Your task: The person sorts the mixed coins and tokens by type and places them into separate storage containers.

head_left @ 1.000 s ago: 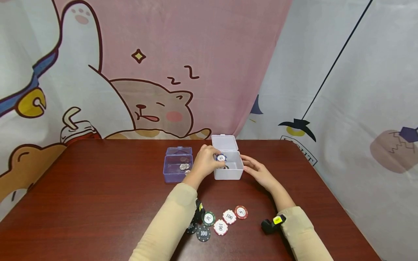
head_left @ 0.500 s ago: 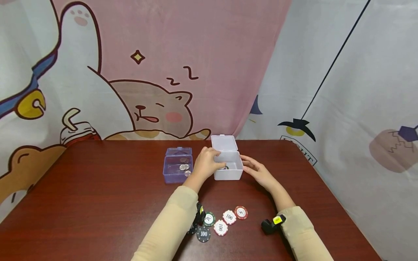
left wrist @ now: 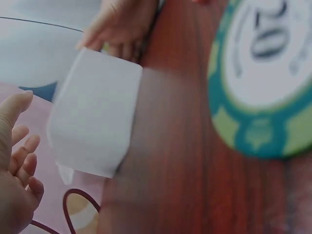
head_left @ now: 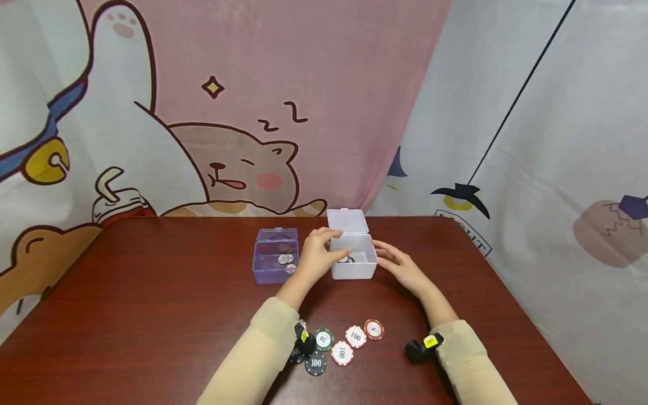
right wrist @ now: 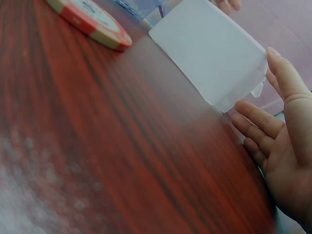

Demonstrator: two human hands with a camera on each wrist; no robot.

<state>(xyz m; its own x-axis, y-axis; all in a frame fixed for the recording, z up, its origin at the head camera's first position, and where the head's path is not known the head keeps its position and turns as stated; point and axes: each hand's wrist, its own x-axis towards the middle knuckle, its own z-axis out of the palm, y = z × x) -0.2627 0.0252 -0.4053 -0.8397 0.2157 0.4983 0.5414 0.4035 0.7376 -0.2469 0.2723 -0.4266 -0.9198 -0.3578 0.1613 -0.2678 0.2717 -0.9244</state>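
Observation:
A white box (head_left: pixel 354 270) with its lid raised stands near the back of the table, a few chips (head_left: pixel 345 259) on its floor. My left hand (head_left: pixel 318 257) is over the box's left side, thumb and fingers apart with nothing between them; the left wrist view shows this hand (left wrist: pixel 17 170) empty beside the box (left wrist: pixel 97 112). At the box's right wall, my right hand (head_left: pixel 403 273) rests with extended fingers. In the right wrist view its thumb touches a corner of the box (right wrist: pixel 209 53), the hand (right wrist: pixel 287 141) loosely spread.
Left of the white box stands a purple translucent box (head_left: pixel 270 275), lid raised, with several coins (head_left: pixel 286 259) inside. Several chips lie nearer on the table: green (head_left: pixel 324 339), black (head_left: pixel 316 363), white-faced (head_left: pixel 342 353) and red (head_left: pixel 373 329). A printed cloth (head_left: pixel 324 112) hangs behind.
The blue chip that my left hand held over the white box has left its fingers. That hand has opened and its forearm has shifted slightly left. My right hand keeps its place.

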